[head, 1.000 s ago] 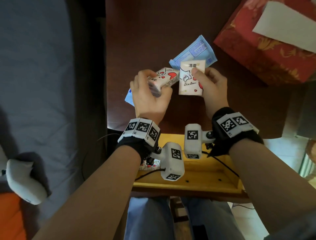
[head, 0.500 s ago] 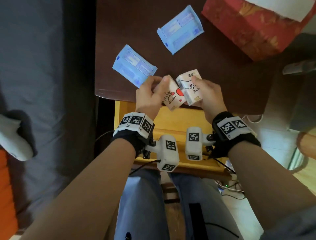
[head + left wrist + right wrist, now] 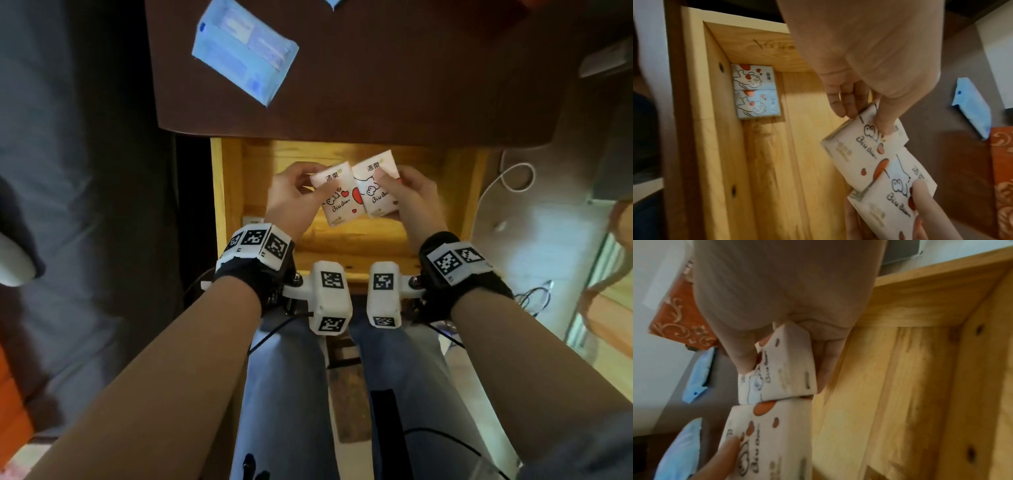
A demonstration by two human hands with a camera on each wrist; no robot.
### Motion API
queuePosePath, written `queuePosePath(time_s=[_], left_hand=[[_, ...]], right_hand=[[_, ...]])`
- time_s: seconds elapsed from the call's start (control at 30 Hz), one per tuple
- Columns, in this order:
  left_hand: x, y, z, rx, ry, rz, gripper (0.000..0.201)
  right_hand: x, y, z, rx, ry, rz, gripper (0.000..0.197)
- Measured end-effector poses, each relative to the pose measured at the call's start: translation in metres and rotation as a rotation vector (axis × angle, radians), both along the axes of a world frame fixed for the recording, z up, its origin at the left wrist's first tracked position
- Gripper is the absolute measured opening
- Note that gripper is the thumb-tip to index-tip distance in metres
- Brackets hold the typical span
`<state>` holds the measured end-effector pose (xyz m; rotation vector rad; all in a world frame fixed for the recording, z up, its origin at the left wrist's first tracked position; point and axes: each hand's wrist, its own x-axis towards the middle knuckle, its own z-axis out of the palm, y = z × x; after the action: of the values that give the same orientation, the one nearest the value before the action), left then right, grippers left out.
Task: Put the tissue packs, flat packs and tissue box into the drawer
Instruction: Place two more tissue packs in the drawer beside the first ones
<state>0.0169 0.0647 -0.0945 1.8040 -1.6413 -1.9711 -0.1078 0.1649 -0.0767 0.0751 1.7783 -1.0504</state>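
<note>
drawer (image 3: 233, 192) floor mostly bare — two packs (image 3: 756, 91) in corner

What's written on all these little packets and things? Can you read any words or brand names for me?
"洁柔" and "Biu Biu~": tissue pack in the left hand.
"洁柔" and "Biu Biu": tissue pack in the right hand.
Two tissue packs lying in the drawer: print too blurred to read.
Blue flat pack on the table: print too small to read.
Square coded markers on the wrist bands: patterns, no words.
</note>
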Motion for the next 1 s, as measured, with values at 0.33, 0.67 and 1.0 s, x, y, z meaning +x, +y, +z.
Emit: queuePosePath(time_s=[0.33,0.67,1.0], left_hand=[[0.053,0.017,-0.087,-0.111,-0.133,-0.256,0.028],[0.048,0.015,-0.120,-0.359,-0.285,-0.608,0.026],[0.060,0.009,-0.118,-0.294,-0.352,-0.657,0.026]], right_hand=[[0.050,0.026,-0.088,0.209,0.114,0.282,0.037],[0.041,0.022,-0.127,0.430,0.262,0.385,0.037],[0.050,0.017,-0.135,0.493,0.204,0.468,0.025]])
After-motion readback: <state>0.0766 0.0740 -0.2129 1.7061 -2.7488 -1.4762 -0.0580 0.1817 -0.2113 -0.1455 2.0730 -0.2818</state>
